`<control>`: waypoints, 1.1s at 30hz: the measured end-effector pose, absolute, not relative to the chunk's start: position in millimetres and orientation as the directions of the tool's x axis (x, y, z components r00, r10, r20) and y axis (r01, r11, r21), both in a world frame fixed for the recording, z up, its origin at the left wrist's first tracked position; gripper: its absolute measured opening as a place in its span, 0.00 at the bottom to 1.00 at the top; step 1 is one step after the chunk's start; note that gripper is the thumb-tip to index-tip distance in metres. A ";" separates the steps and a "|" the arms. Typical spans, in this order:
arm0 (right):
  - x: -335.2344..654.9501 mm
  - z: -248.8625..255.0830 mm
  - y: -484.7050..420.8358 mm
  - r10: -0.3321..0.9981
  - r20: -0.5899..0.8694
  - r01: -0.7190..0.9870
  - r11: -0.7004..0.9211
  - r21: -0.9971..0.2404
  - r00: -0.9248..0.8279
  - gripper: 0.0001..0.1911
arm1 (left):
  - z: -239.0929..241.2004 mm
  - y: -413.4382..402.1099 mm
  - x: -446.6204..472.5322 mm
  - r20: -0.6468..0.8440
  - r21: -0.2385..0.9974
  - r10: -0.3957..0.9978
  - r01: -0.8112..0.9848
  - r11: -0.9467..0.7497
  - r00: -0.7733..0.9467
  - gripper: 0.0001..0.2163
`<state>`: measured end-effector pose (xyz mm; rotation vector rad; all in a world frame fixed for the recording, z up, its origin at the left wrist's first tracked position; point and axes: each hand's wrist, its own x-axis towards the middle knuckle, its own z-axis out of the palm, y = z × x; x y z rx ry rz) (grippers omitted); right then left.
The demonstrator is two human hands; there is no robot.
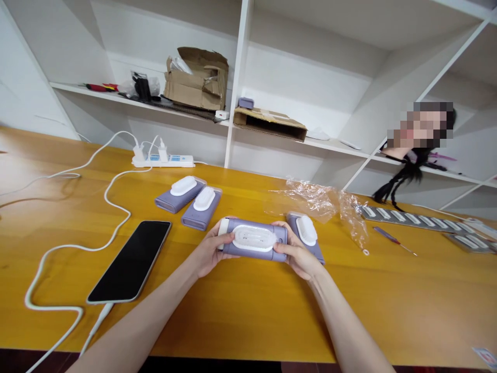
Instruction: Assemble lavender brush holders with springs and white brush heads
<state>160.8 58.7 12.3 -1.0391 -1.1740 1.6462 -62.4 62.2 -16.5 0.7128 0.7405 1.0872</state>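
Between my two hands is a purple plastic casing point(229, 253) with a white oval insert point(253, 238) on its upper face, held level above the table. My left hand point(212, 248) grips its white-capped left end, thumb on top near the insert. On the right end, my right hand point(298, 254) is closed around it, its thumb pressing by the insert's edge. A similar purple casing point(310, 243) lies just behind my right hand, partly covered by it. Two more such casings, one farther left point(171, 201) and one nearer point(196, 215), lie beyond my left hand.
A phone point(130, 261) on a white cable lies at left, near a power strip point(174, 161). Crumpled clear plastic point(310, 197), a screwdriver point(394, 241) and a tray of white pieces point(411, 218) lie at right. White shelves behind hold a cardboard box point(198, 83) and a mannequin head point(419, 129).
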 end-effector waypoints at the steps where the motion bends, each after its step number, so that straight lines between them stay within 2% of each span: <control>1: 160.0 12.5 58.6 0.941 -0.160 -0.166 -0.216 -0.962 -0.300 0.24 | -16.9 62.5 -62.3 -0.176 0.806 0.945 -0.510 0.300 0.277 0.21; 5: 154.1 15.2 58.7 0.934 -0.193 -0.204 -0.261 -0.944 -0.301 0.23 | -18.3 66.2 -63.2 -0.234 0.779 0.948 -0.541 0.316 0.216 0.13; 8: 149.6 15.8 60.3 0.952 -0.185 -0.191 -0.234 -0.953 -0.244 0.25 | -18.6 69.0 -63.2 -0.272 0.761 0.947 -0.563 0.321 0.171 0.10; 11: 146.8 14.0 62.4 0.983 -0.143 -0.076 -0.152 -0.985 -0.111 0.25 | -18.6 69.8 -62.8 -0.263 0.766 0.949 -0.561 0.314 0.173 0.13; 14: 145.1 13.3 63.1 0.989 -0.125 -0.007 -0.126 -0.992 -0.073 0.23 | -19.2 69.5 -62.8 -0.257 0.776 0.949 -0.546 0.315 0.183 0.14; 21: 144.9 17.6 59.9 0.977 -0.181 -0.005 -0.183 -0.983 -0.110 0.20 | -19.4 69.7 -63.1 -0.259 0.793 0.947 -0.518 0.322 0.191 0.13; 26: 149.6 14.3 60.9 0.974 -0.172 0.007 -0.173 -0.985 -0.146 0.21 | -19.7 70.0 -63.0 -0.263 0.803 0.946 -0.501 0.322 0.188 0.13; 33: 147.6 10.8 61.2 0.982 -0.153 -0.053 -0.160 -0.986 -0.110 0.19 | -24.0 72.1 -65.6 -0.267 0.793 0.948 -0.519 0.319 0.174 0.13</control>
